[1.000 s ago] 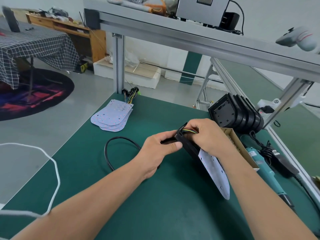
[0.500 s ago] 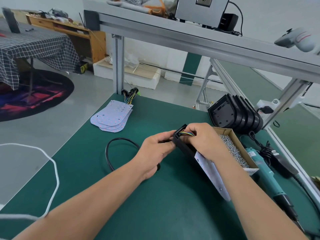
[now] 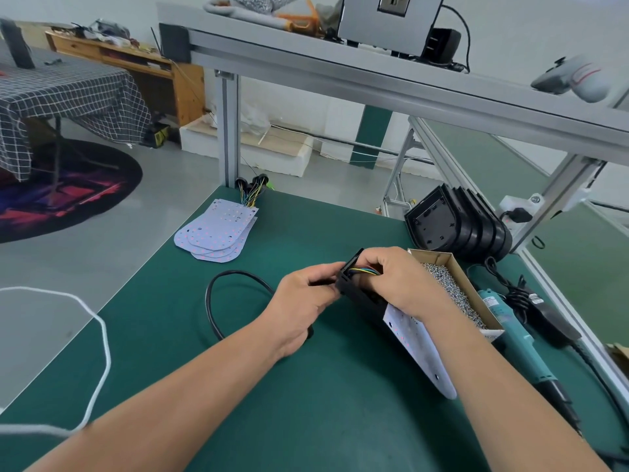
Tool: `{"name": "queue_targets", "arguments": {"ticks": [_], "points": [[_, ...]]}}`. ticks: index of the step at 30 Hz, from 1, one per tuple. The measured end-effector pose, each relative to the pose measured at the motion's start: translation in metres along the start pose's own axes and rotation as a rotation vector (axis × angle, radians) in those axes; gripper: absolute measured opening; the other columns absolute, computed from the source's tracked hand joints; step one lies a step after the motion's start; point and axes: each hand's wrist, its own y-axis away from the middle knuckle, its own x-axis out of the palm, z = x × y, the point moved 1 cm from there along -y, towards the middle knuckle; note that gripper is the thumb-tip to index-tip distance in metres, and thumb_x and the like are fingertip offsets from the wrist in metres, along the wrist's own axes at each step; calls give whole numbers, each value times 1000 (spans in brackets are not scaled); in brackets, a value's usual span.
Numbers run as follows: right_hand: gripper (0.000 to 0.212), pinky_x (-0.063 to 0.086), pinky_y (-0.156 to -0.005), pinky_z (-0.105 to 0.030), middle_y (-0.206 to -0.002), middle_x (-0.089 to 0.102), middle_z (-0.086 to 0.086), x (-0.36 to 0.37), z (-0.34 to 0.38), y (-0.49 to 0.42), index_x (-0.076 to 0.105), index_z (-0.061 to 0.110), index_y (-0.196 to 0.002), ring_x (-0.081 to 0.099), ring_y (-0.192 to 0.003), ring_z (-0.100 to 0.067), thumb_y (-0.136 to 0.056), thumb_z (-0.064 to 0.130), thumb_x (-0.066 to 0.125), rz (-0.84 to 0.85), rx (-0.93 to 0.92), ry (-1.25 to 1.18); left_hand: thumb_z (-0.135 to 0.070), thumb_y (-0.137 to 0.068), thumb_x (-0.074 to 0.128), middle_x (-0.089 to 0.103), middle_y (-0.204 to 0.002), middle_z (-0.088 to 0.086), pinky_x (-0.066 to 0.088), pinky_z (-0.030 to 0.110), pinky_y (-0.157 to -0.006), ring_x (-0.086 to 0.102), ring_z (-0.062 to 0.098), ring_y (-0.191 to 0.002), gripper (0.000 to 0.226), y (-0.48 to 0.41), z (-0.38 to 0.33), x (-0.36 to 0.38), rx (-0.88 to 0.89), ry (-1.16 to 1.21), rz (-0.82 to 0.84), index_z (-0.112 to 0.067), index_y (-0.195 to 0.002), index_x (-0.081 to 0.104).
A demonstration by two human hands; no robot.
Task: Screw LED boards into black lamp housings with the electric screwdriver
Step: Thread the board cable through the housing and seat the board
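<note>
A black lamp housing point(image 3: 366, 299) is held tilted above the green table, its open side turned right. My left hand point(image 3: 301, 303) pinches a black cable end at the housing's top left corner. My right hand point(image 3: 396, 281) curls over the housing's top edge and holds coloured wires point(image 3: 362, 270) there. A white LED board point(image 3: 420, 349) lies against the housing and sticks out below my right wrist. The teal electric screwdriver point(image 3: 517, 345) lies on the table to the right, untouched.
A cardboard box of screws point(image 3: 456, 294) sits just right of my hands. Several black housings point(image 3: 456, 223) stand stacked behind it. A pile of LED boards point(image 3: 218, 233) with wires lies at the far left. A black cable point(image 3: 218, 301) loops on the mat.
Both hands and the housing have shifted slightly right and away from me. My right hand's fingers have moved the coloured wires deeper into the housing's top end.
</note>
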Motion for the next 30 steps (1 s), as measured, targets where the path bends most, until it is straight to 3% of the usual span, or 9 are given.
{"name": "queue_targets", "arguments": {"ticks": [4, 7, 9, 14, 18, 21, 26, 30], "points": [[3, 58, -81, -47, -85, 77, -4, 3, 0, -1, 77, 14, -90, 71, -86, -29, -91, 16, 79, -26, 23, -22, 20, -95, 57, 79, -115, 9, 59, 33, -102, 73, 17, -105, 50, 0, 1, 1, -9, -9, -2, -20, -109, 84], [9, 56, -81, -46, -83, 76, -2, 8, 3, 1, 80, 18, -88, 70, -85, -26, -91, 16, 72, 60, -11, 66, 23, -91, 51, 79, -102, -4, 62, 28, -85, 75, 10, -95, 65, -1, 5, 1, -19, -94, -41, -31, -106, 84], [14, 55, -82, -46, -84, 73, -4, 6, 2, 3, 81, 18, -89, 67, -85, -25, -92, 14, 68, 110, -15, 66, 24, -89, 49, 76, -101, -4, 63, 28, -82, 75, 8, -92, 66, -1, 6, 2, -12, -92, -73, -30, -105, 84], [10, 55, -82, -42, -85, 76, 0, 0, 1, 2, 80, 17, -89, 70, -86, -23, -92, 9, 74, 116, -31, 24, 16, -95, 63, 69, -128, 14, 63, 29, -86, 74, 22, -109, 44, -4, 8, 2, -14, -73, -113, -6, -133, 67], [11, 52, -65, -30, -76, 74, -7, 1, 1, 1, 75, 14, -82, 62, -66, -14, -89, 9, 81, 5, 15, -123, 3, -100, 66, 79, -115, 13, 60, 27, -94, 76, 19, -109, 20, -6, 7, 1, -4, -81, -51, -2, -117, 76], [14, 49, -59, -21, -74, 74, -5, 1, -3, 2, 76, 17, -82, 60, -61, -10, -88, 6, 81, -46, 32, -183, 1, -101, 67, 79, -113, 9, 60, 31, -100, 76, 16, -105, 21, -4, 5, 0, -25, -16, -48, -4, -118, 76], [17, 44, -55, -17, -64, 69, 7, 7, -8, 3, 77, 19, -76, 57, -56, -2, -88, 7, 81, -4, 45, -241, 15, -96, 62, 76, -120, 20, 59, 37, -102, 75, 21, -106, 31, -2, 4, -1, -48, 15, -60, 0, -121, 75], [9, 51, -67, -31, -82, 76, -7, 5, -7, 4, 81, 16, -85, 65, -70, -13, -90, 12, 75, 74, 11, -201, 17, -93, 65, 78, -116, 20, 61, 35, -96, 76, 23, -104, 30, -3, 4, -2, -43, 57, -54, -1, -113, 78]]}}
